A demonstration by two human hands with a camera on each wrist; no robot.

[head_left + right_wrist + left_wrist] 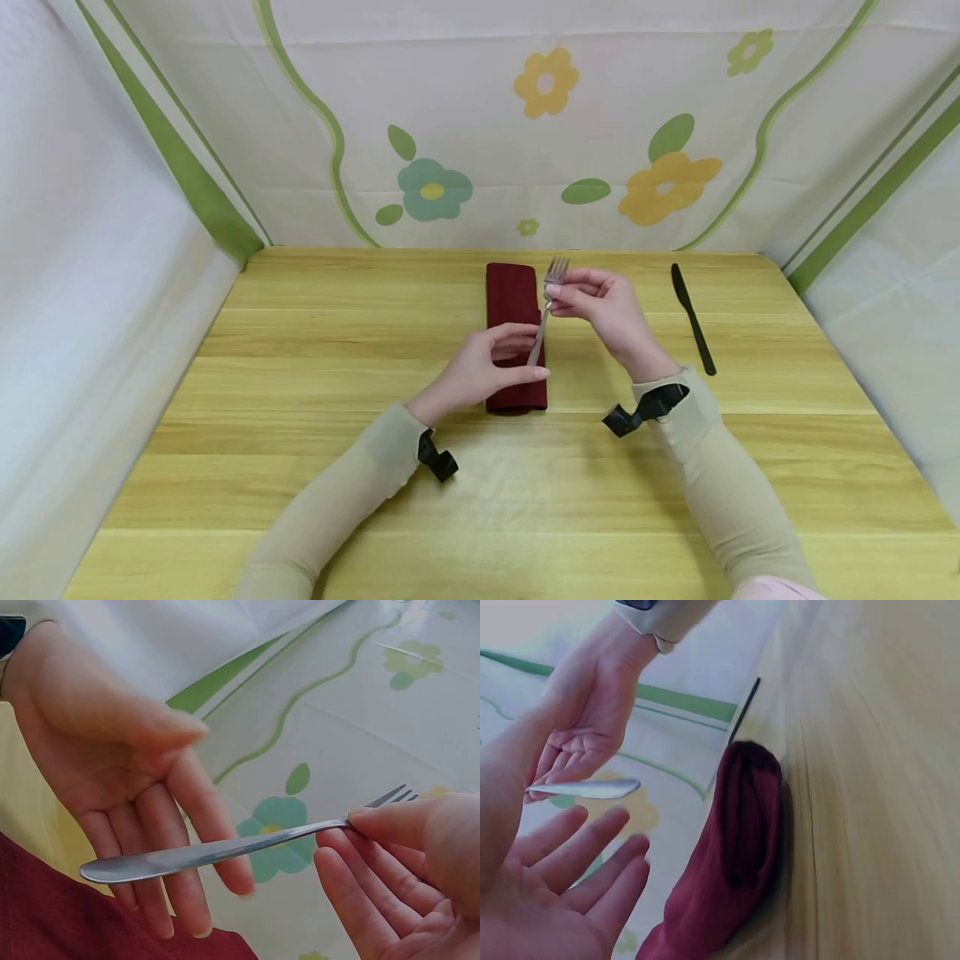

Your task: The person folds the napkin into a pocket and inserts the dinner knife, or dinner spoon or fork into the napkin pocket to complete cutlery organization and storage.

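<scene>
A silver fork (542, 327) is held up over the table, tines pointing away from the person. My right hand (603, 308) pinches it near the tines between thumb and fingers. The left hand (487, 362) is spread around the handle's free end, thumb apart from the fingers; in the right wrist view the fork handle (172, 860) passes in front of the left hand's fingers (154, 825) without being gripped. Beneath both lies a folded dark red cloth (512, 292), long and narrow on the wood. The left wrist view shows its rolled, layered end (750, 810).
To the right on the wooden table (337, 350) lies a black knife (693, 321), set at a slant. A white curtain (480, 125) with flower prints stands along the table's far edge, and white cloth hangs at both sides.
</scene>
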